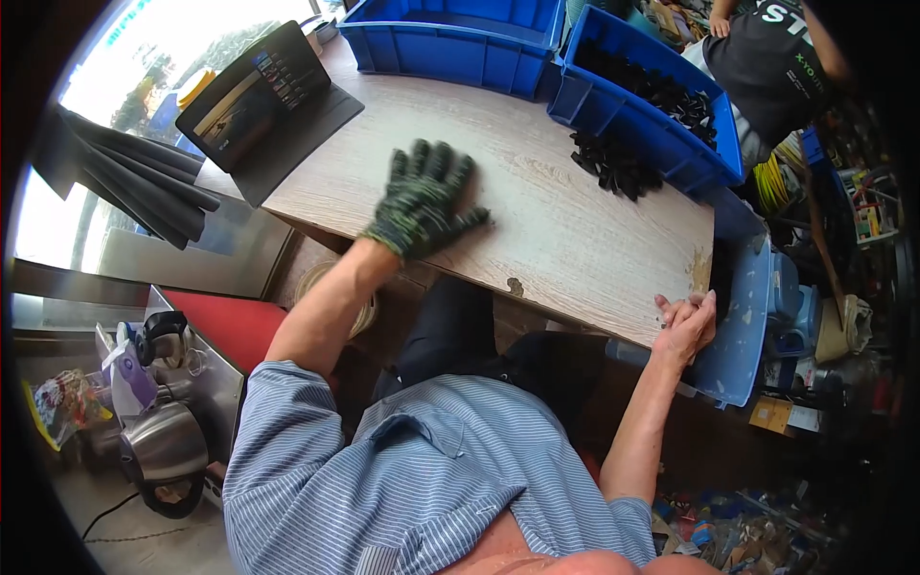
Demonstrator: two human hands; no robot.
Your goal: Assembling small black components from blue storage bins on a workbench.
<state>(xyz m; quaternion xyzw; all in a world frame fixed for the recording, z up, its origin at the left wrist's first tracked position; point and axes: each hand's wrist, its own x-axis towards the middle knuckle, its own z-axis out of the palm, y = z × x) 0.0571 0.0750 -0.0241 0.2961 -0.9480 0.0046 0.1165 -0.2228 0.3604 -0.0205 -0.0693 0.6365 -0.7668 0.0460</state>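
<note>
My left hand (425,199), in a green and black camouflage-pattern work glove, lies flat on the pale wooden table (517,192) with its fingers spread. Nothing shows in its grasp. My right hand (686,328) is bare and rests at the table's near right corner, beside a worn patch. Its fingers are curled in, and whatever they may hold is hidden. Beyond it, a small pile of black plastic pieces (613,168) lies on the tabletop. Against that pile stands a blue crate (632,110) with many similar black pieces inside.
Another blue crate (450,53) stands at the far edge. A tablet in a dark cover (254,105) is propped at the far left. Below the right edge sits a pale blue bin (738,326). A steel kettle (168,441) stands at lower left. Another person (767,77) is at far right.
</note>
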